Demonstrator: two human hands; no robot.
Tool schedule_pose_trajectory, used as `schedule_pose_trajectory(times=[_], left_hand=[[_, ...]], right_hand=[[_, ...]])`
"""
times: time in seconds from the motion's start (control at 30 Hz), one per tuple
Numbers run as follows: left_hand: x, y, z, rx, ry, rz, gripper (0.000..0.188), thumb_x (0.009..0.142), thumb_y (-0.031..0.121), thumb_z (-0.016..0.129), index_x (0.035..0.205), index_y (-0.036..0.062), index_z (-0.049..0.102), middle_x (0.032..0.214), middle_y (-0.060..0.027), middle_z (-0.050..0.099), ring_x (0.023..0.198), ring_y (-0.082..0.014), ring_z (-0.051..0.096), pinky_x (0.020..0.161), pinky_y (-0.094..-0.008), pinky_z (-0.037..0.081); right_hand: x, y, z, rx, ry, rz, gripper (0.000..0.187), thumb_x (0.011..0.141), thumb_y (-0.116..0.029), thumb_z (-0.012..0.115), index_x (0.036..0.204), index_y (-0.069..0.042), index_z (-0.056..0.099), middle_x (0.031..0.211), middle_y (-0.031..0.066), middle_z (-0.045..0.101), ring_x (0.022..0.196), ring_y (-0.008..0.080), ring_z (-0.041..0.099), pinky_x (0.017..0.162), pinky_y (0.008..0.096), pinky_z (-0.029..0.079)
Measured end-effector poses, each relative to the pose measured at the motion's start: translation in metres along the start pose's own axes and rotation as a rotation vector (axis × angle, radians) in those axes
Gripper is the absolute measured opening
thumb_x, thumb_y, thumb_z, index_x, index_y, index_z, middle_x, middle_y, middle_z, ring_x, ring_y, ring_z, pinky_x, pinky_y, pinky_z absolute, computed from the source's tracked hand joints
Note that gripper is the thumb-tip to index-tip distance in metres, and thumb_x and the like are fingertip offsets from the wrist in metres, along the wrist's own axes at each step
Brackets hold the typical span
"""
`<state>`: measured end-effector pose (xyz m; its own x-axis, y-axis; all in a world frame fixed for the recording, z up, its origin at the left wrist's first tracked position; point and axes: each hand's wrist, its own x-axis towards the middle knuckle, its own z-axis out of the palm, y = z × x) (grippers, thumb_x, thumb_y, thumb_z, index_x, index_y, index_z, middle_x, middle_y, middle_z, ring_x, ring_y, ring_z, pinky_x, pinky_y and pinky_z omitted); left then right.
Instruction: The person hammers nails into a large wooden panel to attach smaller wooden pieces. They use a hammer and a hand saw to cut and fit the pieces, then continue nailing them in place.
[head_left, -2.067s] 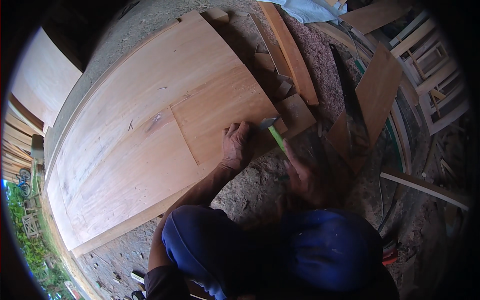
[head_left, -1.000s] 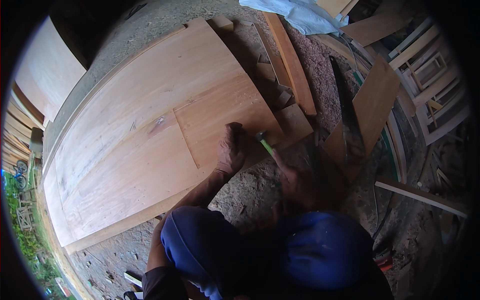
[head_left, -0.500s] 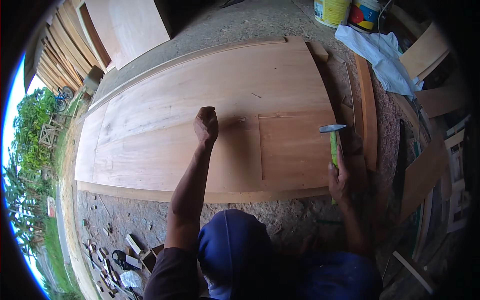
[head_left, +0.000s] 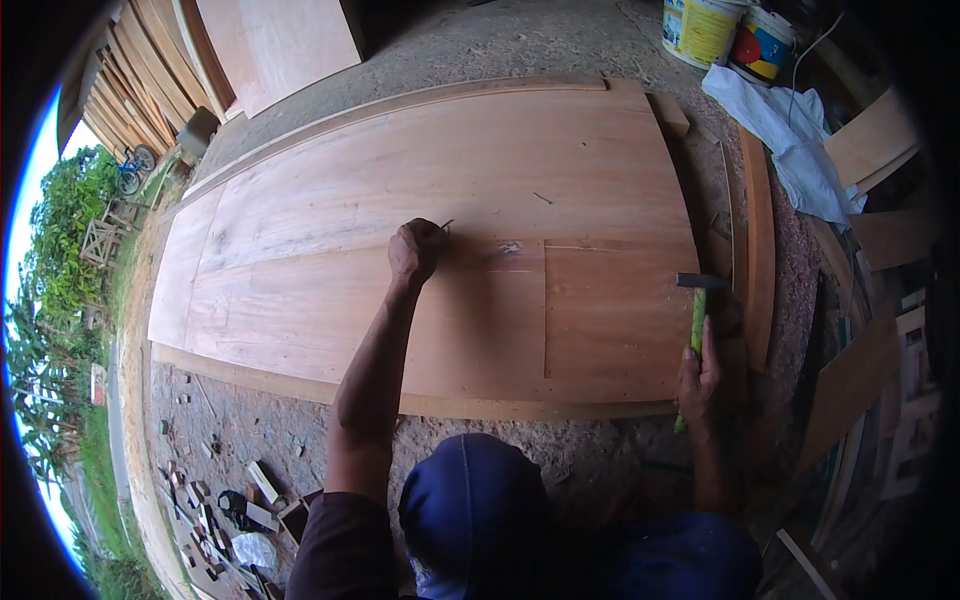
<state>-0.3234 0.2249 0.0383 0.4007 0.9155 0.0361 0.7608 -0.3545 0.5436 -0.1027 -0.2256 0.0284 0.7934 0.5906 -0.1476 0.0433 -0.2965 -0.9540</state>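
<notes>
A large flat plywood panel (head_left: 320, 290) lies in front of me, with a rectangular piece (head_left: 620, 320) set off by seams at its right. Above its middle, my left hand (head_left: 415, 250) is closed, and a thin nail-like piece (head_left: 447, 224) sticks out from its fingers. My right hand (head_left: 702, 382) grips a hammer (head_left: 697, 325) by its green handle, near the panel's right edge. The hammer's metal head points up and away from me. Beyond my left hand, a small thin sliver (head_left: 543, 198) rests on the panel.
Wood offcuts (head_left: 262, 485) litter the ground at the lower left. Along the right stand a long timber plank (head_left: 755, 250), a white sack (head_left: 780, 130) and leaning boards (head_left: 850, 390). Two paint buckets (head_left: 700, 30) are at the far right. More boards (head_left: 150, 70) lean at the far left.
My view has shifted a little. The left hand has moved slightly left over the panel, and the thin piece now shows at its fingers. The hammer's head has turned somewhat in my right hand.
</notes>
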Motion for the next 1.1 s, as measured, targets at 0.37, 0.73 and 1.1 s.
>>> schedule_pose_trajectory(times=[0.37, 0.73, 1.1], left_hand=[[0.027, -0.009, 0.011, 0.336, -0.046, 0.308, 0.028, 0.091, 0.022, 0.059, 0.108, 0.0008, 0.065, 0.100, -0.0232, 0.071, 0.096, -0.0428, 0.069, 0.083, -0.0520, 0.054], [-0.213, 0.079, 0.033, -0.450, -0.384, 0.459, 0.012, 0.096, 0.001, 0.058, 0.105, 0.0044, 0.065, 0.087, -0.0053, 0.066, 0.079, -0.0129, 0.064, 0.073, -0.0302, 0.053], [-0.264, 0.089, 0.079, -0.437, -0.125, 0.549, 0.032, 0.081, 0.007, 0.074, 0.110, 0.0151, 0.064, 0.093, -0.0062, 0.068, 0.094, -0.0280, 0.064, 0.086, -0.0431, 0.045]], right_hand=[[0.013, 0.018, 0.008, -0.081, 0.047, -0.426, 0.055, 0.105, -0.009, 0.047, 0.156, 0.006, 0.032, 0.156, 0.0243, 0.043, 0.146, 0.0294, 0.041, 0.117, 0.0372, 0.033], [-0.087, -0.017, 0.002, -0.441, -0.044, -0.409, 0.061, 0.099, -0.011, 0.059, 0.157, -0.007, 0.037, 0.086, 0.0265, 0.065, 0.076, 0.0374, 0.071, 0.068, 0.0425, 0.055], [-0.147, -0.020, -0.007, -0.491, -0.086, -0.209, 0.057, 0.100, -0.017, 0.060, 0.154, -0.014, 0.044, 0.104, 0.0288, 0.069, 0.093, 0.0450, 0.070, 0.077, 0.0493, 0.055]])
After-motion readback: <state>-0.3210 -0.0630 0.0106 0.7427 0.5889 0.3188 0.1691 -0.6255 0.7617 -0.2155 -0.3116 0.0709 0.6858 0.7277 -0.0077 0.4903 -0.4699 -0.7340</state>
